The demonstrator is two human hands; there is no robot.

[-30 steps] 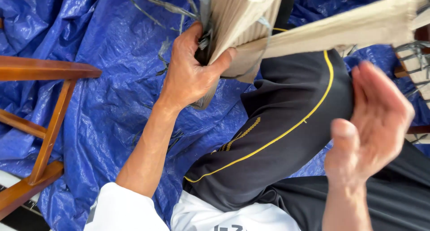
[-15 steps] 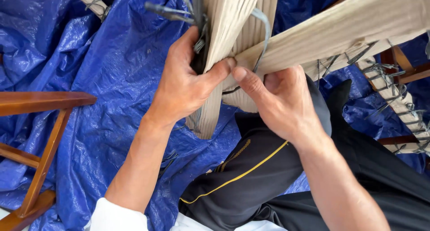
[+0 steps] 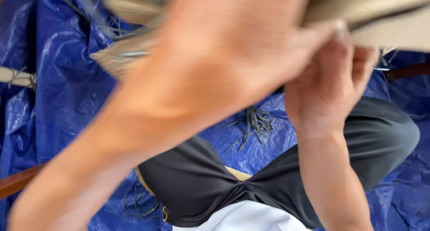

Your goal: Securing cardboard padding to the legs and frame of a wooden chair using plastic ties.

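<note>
The pale ribbed woven band (image 3: 394,20) runs across the top right of the view, raised above the person's lap; it is beige, flat and lined lengthwise, its edges blurred; the right hand (image 3: 329,85) reaches up from below with its fingers against the band's underside, though whether they clench it cannot be told; the left hand (image 3: 251,47) lies across the band's left part, large and smeared by motion, its grip unreadable too; dark thin strands (image 3: 253,125) lie loose on the blue tarpaulin (image 3: 58,92) below, beside the black trousers (image 3: 376,137); a brown wooden rail (image 3: 18,181) shows at the left edge.
</note>
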